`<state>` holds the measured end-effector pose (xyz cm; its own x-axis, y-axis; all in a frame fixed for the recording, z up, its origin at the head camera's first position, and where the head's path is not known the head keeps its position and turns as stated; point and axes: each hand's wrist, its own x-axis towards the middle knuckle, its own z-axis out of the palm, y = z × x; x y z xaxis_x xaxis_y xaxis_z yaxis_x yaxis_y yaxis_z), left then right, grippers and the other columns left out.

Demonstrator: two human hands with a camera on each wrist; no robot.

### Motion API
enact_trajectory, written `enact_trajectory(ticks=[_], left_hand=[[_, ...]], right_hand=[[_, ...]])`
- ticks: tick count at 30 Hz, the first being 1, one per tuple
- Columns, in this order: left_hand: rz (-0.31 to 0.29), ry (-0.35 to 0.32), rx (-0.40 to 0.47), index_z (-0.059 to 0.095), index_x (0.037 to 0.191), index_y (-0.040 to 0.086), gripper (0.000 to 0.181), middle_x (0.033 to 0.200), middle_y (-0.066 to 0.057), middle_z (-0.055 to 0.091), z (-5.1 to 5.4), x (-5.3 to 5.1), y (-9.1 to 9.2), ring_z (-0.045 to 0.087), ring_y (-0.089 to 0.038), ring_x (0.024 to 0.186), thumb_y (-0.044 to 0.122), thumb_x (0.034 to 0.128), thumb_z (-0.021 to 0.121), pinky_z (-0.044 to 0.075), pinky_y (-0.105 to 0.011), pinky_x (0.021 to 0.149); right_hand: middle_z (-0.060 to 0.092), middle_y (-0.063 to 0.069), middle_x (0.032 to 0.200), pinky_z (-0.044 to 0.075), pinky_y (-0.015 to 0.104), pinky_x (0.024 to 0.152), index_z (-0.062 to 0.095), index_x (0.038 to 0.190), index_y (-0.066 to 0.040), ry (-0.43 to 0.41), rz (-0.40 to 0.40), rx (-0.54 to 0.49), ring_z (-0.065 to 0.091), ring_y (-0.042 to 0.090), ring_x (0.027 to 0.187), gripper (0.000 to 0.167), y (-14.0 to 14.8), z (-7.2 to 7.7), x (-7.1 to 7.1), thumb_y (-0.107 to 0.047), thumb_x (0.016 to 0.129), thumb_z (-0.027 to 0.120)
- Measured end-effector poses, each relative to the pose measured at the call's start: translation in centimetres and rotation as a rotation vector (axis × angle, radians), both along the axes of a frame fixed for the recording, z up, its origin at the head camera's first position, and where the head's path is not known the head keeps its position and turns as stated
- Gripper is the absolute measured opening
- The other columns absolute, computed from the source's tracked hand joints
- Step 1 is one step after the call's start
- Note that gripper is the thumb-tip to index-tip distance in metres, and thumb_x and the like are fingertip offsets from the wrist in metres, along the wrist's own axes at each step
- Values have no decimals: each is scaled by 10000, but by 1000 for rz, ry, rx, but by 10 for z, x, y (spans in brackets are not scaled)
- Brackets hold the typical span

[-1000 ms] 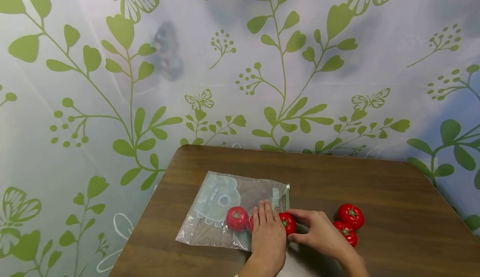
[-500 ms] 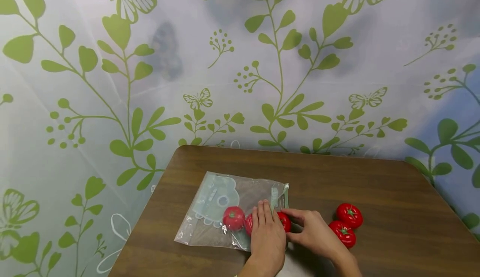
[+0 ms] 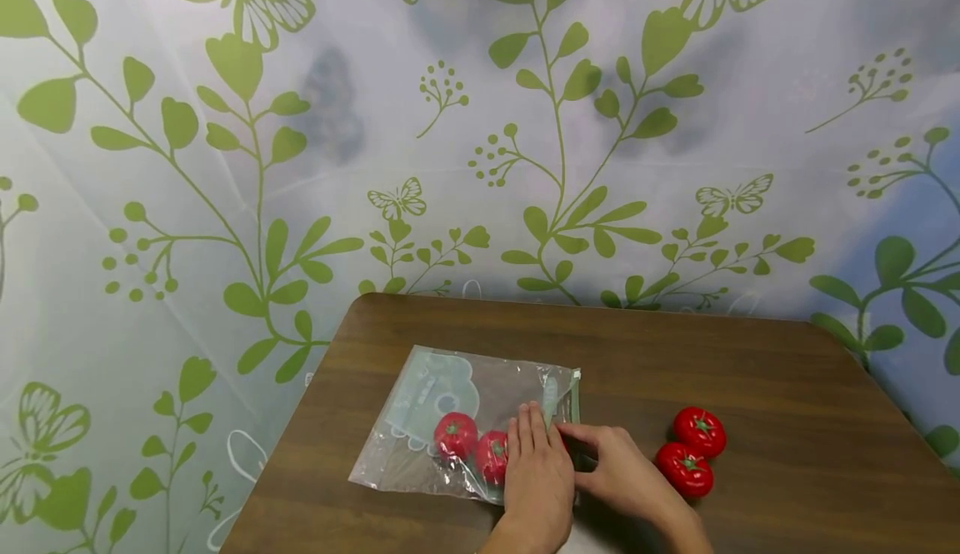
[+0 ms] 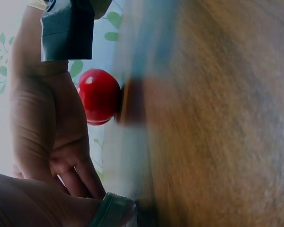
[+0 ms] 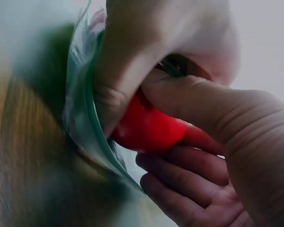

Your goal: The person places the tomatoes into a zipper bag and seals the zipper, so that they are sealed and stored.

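Observation:
A clear zip bag (image 3: 498, 379) with a pale blue print lies flat in the head view, its green-edged mouth facing right. Two red toy tomatoes, one (image 3: 455, 435) and another (image 3: 492, 456), are inside. My left hand (image 3: 536, 479) lies with straight fingers over the mouth end; its thumb reaches down at the green rim (image 5: 92, 113) in the right wrist view. There my right hand (image 5: 199, 184) holds a third tomato (image 5: 149, 130) between thumb and fingers, partly within the mouth. In the head view this tomato is mostly hidden by my hands.
Two more tomatoes, a rear one (image 3: 699, 431) and a front one (image 3: 685, 469), touch each other to the right of my right hand. The brown wooden table (image 3: 750, 371) ends at a leaf-and-butterfly patterned curtain (image 3: 420, 137).
My right hand has moved slightly left, taking the held tomato further into the bag's mouth. The two tomatoes inside have shifted left. My left hand stays almost in place.

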<state>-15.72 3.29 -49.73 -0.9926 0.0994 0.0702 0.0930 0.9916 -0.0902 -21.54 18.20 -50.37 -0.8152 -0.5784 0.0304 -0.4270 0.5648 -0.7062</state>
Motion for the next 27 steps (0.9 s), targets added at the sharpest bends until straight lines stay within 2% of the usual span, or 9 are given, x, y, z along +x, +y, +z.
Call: enact_trajectory(ticks=[7,13,16,20,27], left_hand=[[-2,-8,17,640,1528,124,612,1666,-163,519,-2,-1,1,464,-347,1583,370,985,779,381,-475,1307],[4,4,6,629,1538,106,606,1672,-178,510,-5,-1,-1,457,-359,1588,352,1000,763,376,-487,1309],[3,23,4,624,1542,100,584,1678,-184,503,-6,0,-1,449,-363,1593,330,1018,737,374,-491,1310],[3,59,0,628,1536,89,547,1671,-192,509,-6,0,0,459,-363,1587,298,1036,705,378,-484,1307],[4,85,11,638,1520,73,590,1657,-210,519,-7,0,-2,476,-379,1573,301,990,763,384,-487,1304]], right_hand=[[721,167,1444,613,494,1020,704,1439,-31,-24,21,-32,741,354,1273,591,7,1,-1,-309,946,876],[760,109,1394,613,515,1030,742,1399,-55,71,-1,8,757,298,1239,560,2,-4,-2,-318,928,891],[768,115,1377,596,552,1049,748,1389,-47,118,-17,19,758,301,1236,560,-4,-8,-2,-277,905,907],[776,110,1361,573,578,1072,757,1375,-45,120,-47,-10,762,294,1228,547,-14,-16,-2,-173,868,916],[820,29,1257,620,490,1039,811,1289,-108,117,-128,-73,776,169,1123,460,-28,-27,-2,-52,841,894]])
